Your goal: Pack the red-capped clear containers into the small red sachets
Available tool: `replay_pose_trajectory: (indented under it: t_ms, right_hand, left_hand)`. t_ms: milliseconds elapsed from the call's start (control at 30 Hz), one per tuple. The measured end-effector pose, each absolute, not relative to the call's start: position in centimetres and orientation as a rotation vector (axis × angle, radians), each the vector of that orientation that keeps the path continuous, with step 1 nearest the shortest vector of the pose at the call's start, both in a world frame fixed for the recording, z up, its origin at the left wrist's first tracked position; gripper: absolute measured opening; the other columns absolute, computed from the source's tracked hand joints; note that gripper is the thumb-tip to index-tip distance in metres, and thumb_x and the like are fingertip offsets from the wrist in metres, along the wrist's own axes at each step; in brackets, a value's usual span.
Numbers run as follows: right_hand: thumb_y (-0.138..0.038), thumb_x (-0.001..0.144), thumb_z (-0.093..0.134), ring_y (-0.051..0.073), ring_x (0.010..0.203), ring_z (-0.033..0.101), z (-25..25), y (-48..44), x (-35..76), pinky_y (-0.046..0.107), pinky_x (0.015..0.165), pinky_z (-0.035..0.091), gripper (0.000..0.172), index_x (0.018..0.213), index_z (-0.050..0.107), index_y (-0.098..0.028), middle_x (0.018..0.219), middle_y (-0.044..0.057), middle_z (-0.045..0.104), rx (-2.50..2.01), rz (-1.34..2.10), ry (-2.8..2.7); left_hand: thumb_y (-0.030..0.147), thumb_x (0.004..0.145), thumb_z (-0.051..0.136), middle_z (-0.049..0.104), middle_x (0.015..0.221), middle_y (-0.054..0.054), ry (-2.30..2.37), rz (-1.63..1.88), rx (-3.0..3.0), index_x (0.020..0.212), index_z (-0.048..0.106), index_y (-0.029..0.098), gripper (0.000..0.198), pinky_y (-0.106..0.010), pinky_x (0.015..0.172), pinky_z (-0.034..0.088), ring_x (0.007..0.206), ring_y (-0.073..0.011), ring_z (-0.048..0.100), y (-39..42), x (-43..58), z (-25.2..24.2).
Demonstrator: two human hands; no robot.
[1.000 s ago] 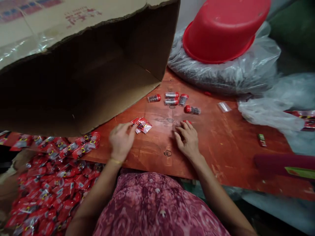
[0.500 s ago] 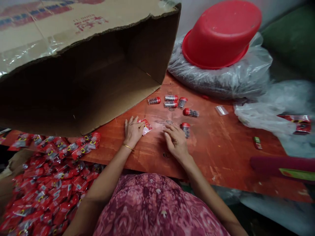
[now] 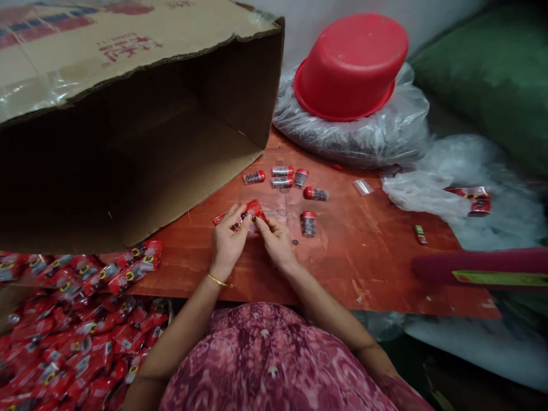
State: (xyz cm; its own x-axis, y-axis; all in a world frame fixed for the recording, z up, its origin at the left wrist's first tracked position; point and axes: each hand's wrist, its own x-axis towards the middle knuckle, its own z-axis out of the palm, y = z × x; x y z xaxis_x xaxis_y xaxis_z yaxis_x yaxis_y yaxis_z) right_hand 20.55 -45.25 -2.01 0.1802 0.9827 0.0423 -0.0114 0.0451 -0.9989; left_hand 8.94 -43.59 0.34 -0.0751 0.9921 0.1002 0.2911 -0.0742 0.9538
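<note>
My left hand and my right hand meet at the middle of the red-orange wooden table. Both pinch a small red sachet strip just above the wood. Part of the strip is hidden by my fingers. A little right of my right hand stands a clear jar with a red cap, not touched. Farther up lies a loose group of similar small jars, among them one on its side and another.
A large cardboard box lies on its side at left, its open mouth facing the table. A heap of red sachets lies at lower left. A red basin sits upside down on a plastic sack. Crumpled clear plastic lies at right.
My hands have come together and lifted the red sachet off the table. My right hand has moved left, away from the upright jar. The whole view has shifted slightly.
</note>
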Motion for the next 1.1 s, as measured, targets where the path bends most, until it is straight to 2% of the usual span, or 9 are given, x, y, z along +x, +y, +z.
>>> replay_pose_trajectory:
  t_ms: [67,200,333,567,700,800,933,1033,1100]
  right_hand:
    - [-0.047,0.08,0.048,0.013,0.063,0.051,-1.7,-45.5,21.0,0.026,0.062,0.043,0.031,0.071,0.057,-0.019,0.066,0.0,0.058,-1.272,1.012,-1.099]
    - [-0.047,0.082,0.043,0.011,0.055,0.043,-1.5,-46.4,21.8,0.024,0.053,0.036,0.036,0.059,0.046,-0.02,0.055,-0.003,0.045,-1.33,0.897,-1.169]
    - [-0.044,0.085,0.039,0.011,0.055,0.041,-2.2,-47.1,21.6,0.024,0.054,0.035,0.037,0.056,0.04,-0.021,0.055,-0.002,0.043,-1.364,0.816,-1.252]
    - [-0.042,0.09,0.035,0.013,0.062,0.05,-2.9,-47.9,22.9,0.025,0.058,0.04,0.035,0.07,0.052,-0.019,0.065,0.0,0.053,-1.405,0.802,-1.389]
    - [-0.052,0.082,0.048,0.024,0.086,0.054,-2.8,-48.1,27.0,0.037,0.077,0.043,0.041,0.096,0.058,-0.015,0.094,0.013,0.061,-1.831,0.248,-1.521]
    - [-0.049,0.075,0.058,0.033,0.093,0.052,-3.8,-48.0,30.1,0.045,0.076,0.042,0.054,0.112,0.055,-0.01,0.108,0.023,0.058,-2.132,-0.004,-1.535]
    - [-0.028,0.082,0.045,0.029,0.086,0.056,-4.7,-48.3,32.0,0.043,0.074,0.044,0.032,0.105,0.06,-0.01,0.1,0.02,0.063,-2.056,0.113,-1.593]
    - [-0.031,0.083,0.042,0.02,0.066,0.058,-3.7,-49.5,31.5,0.033,0.061,0.047,0.03,0.101,0.059,-0.015,0.083,0.01,0.066,-1.768,0.48,-1.449]
    - [-0.037,0.084,0.042,0.014,0.048,0.052,-2.3,-50.5,30.5,0.026,0.047,0.043,0.029,0.097,0.059,-0.017,0.067,0.003,0.062,-1.594,0.807,-1.313]
  left_hand:
    - [0.043,0.071,0.066,0.068,0.108,-0.008,1.497,1.115,1.33,0.101,0.069,0.02,0.038,-0.031,0.09,0.044,0.103,-0.0224,0.061,-44.2,8.8,0.4]
    - [0.059,0.067,0.061,0.071,0.07,-0.007,1.337,0.761,0.995,0.075,0.07,0.015,0.046,-0.024,0.061,0.048,0.075,-0.0203,0.066,-45.3,9.0,0.7]
    - [0.051,0.056,0.074,0.067,0.062,-0.003,1.176,0.822,0.682,0.072,0.066,0.015,0.04,-0.019,0.053,0.044,0.058,-0.0128,0.062,-45.9,10.4,1.0]
    - [0.031,0.047,0.082,0.065,0.059,0.002,1.146,1.014,0.562,0.064,0.064,0.014,0.031,-0.02,0.054,0.046,0.052,-0.0087,0.057,-45.4,11.8,1.6]
    - [0.029,0.049,0.082,0.066,0.062,0.003,1.171,0.99,0.468,0.066,0.063,0.014,0.03,-0.018,0.052,0.045,0.051,-0.0076,0.059,-44.9,11.5,1.6]
    - [0.028,0.052,0.081,0.066,0.061,0.002,1.155,0.952,0.406,0.069,0.063,0.015,0.029,-0.018,0.051,0.046,0.051,-0.0081,0.059,-44.7,11.4,1.7]
    - [0.031,0.057,0.079,0.065,0.059,0.001,1.123,0.889,0.373,0.068,0.061,0.015,0.026,-0.019,0.05,0.045,0.05,-0.0097,0.059,-44.7,11.6,1.7]
    - [0.032,0.058,0.079,0.065,0.058,0.001,1.121,0.869,0.361,0.067,0.06,0.015,0.027,-0.02,0.049,0.045,0.05,-0.01,0.059,-44.8,11.6,1.7]
    - [0.033,0.056,0.08,0.064,0.057,0.001,1.128,0.867,0.373,0.066,0.06,0.015,0.028,-0.019,0.049,0.044,0.05,-0.0099,0.059,-44.9,11.5,1.7]
